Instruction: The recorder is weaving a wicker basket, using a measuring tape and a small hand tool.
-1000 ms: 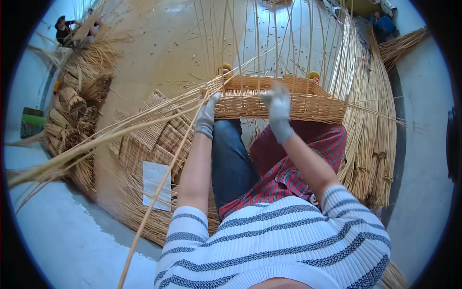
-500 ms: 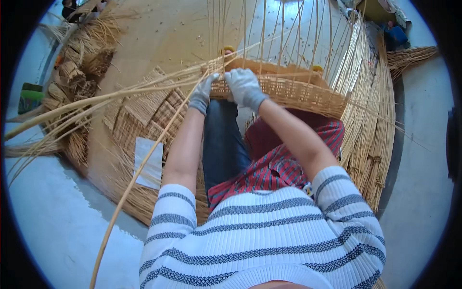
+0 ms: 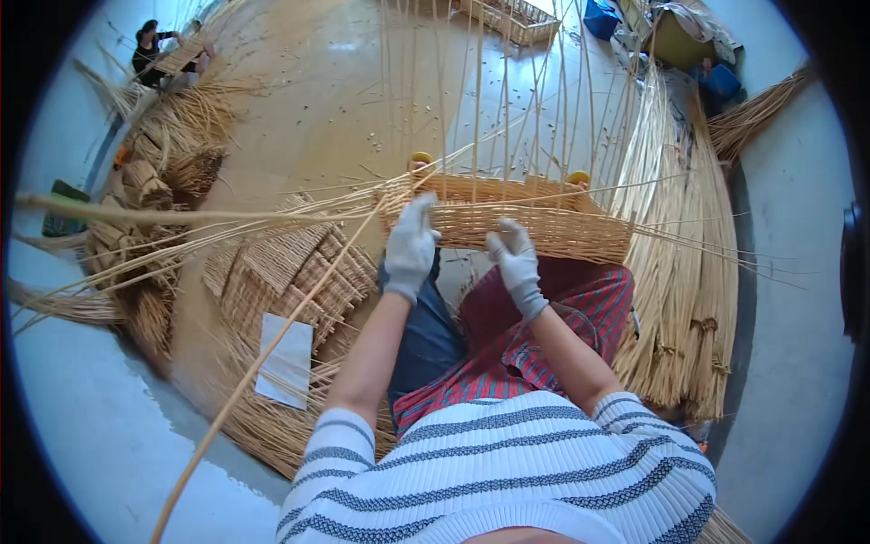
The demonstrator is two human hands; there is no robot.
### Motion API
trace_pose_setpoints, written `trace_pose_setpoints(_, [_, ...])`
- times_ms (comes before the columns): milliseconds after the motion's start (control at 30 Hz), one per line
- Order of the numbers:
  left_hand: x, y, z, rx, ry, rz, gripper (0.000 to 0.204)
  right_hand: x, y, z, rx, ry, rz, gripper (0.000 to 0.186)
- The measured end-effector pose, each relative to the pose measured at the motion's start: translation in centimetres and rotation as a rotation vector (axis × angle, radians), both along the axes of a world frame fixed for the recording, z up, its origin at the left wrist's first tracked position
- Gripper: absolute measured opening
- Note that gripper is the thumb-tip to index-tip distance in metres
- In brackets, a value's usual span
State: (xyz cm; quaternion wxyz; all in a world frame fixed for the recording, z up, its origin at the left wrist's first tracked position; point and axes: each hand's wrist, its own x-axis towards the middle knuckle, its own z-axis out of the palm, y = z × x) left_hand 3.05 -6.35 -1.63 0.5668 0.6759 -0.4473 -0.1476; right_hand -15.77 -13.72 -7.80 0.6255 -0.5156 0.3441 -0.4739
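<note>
A long woven wicker basket (image 3: 580,231), with tall upright stakes, rests across my lap. My left hand (image 3: 411,247), in a pale grey glove, has its fingers bent onto the basket's left part, where long loose rods (image 3: 272,227) fan out leftward. My right hand (image 3: 515,267), gloved alike, lies lower and to the right, its fingers curled against the near wall. One long cane (image 3: 249,381) slants from the basket's left end to the lower left.
Reed bundles line the left (image 3: 159,181) and right (image 3: 680,317). Woven pieces (image 3: 267,263) and a white sheet (image 3: 283,358) lie left of my legs. Another person (image 3: 152,59) sits at the far left. A second basket (image 3: 517,23) and blue containers (image 3: 720,82) are at the back.
The basket now appears lower in view. My right hand has moved down and rightward, away from my left hand, which has turned with its fingers higher on the basket's wall.
</note>
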Motion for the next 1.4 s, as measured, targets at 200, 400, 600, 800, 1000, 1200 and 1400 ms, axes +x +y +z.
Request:
trace_pose_setpoints(200, [4.2, -5.5, -1.6, 0.641, 0.391, -0.265, 0.046, 5.8, -8.4, 9.1, -0.250, 0.220, 0.145, 0.057])
trace_pose_setpoints(400, [2.2, -5.1, -0.6, 0.568, 0.500, -0.080, 0.044, 10.0, -13.8, 13.3, -0.246, 0.258, 0.108, 0.088])
trace_pose_setpoints(600, [-3.5, -4.4, 2.2, 0.243, -0.528, -0.057, 0.064, -3.5, -8.1, 3.9, -0.085, 0.020, -0.154, 0.023])
trace_pose_setpoints(800, [-8.1, -6.7, 0.6, 0.423, -0.634, -0.205, 0.078, 2.5, -17.0, 12.5, -0.872, 0.676, -0.163, 0.066])
trace_pose_setpoints(1000, [-9.1, -7.7, 0.2, 0.326, -0.987, -0.075, 0.053, -11.2, -11.2, 2.7, -0.166, -0.073, -0.202, 0.045])
trace_pose_setpoints(1200, [-15.8, -9.9, 2.1, 0.567, -0.587, -0.350, 0.085, -7.0, -15.6, 11.2, -0.855, 0.798, -0.225, 0.039])
trace_pose_setpoints(1400, [-15.4, -10.4, 0.5, 0.493, -0.874, -0.301, 0.054, -12.9, -13.8, 10.2, -0.361, -0.580, -0.362, 0.016])
